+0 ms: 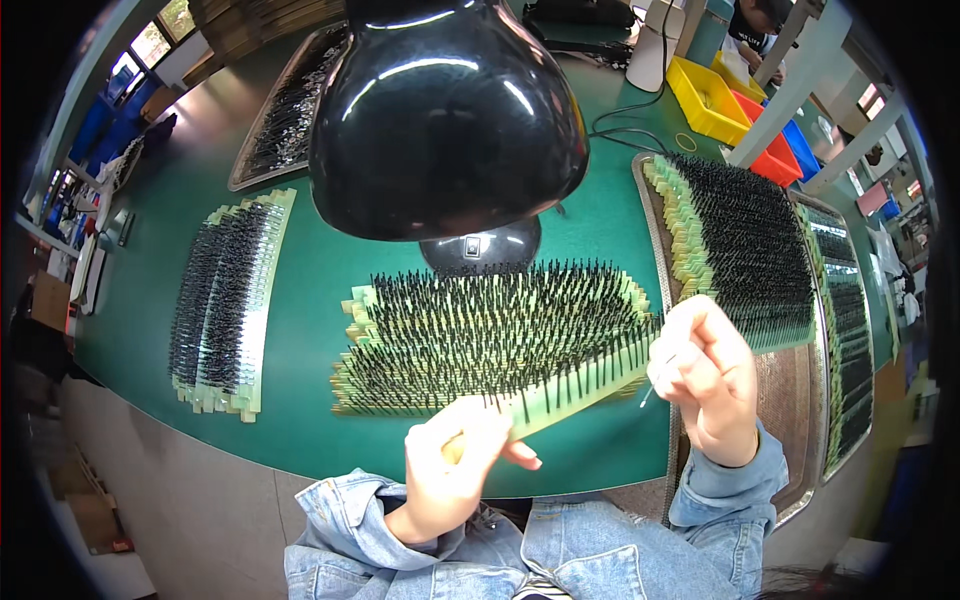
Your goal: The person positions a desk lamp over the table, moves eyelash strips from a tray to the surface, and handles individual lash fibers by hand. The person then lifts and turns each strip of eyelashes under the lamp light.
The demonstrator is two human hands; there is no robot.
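Closed around the near left end of a pale green strip (575,390) is my left hand (455,455). The strip carries a row of thin black pins and is tilted, its right end higher. My right hand (705,375) is closed in a pinch at that right end. From its fingers a thin pale stick (645,398) with a small tip points down; its kind is too small to tell. Just beyond the held strip, a block of similar green strips (490,335) with upright black pins lies on the green table (300,440).
A black lamp (450,130) overhangs the middle. More pinned strips (225,305) lie left; a thick stack (745,240) rests on a tray (785,410) at right. Behind left stands a tray of black parts (290,110). Yellow (705,100) and red bins (770,155) stand far right, near another person (750,40).
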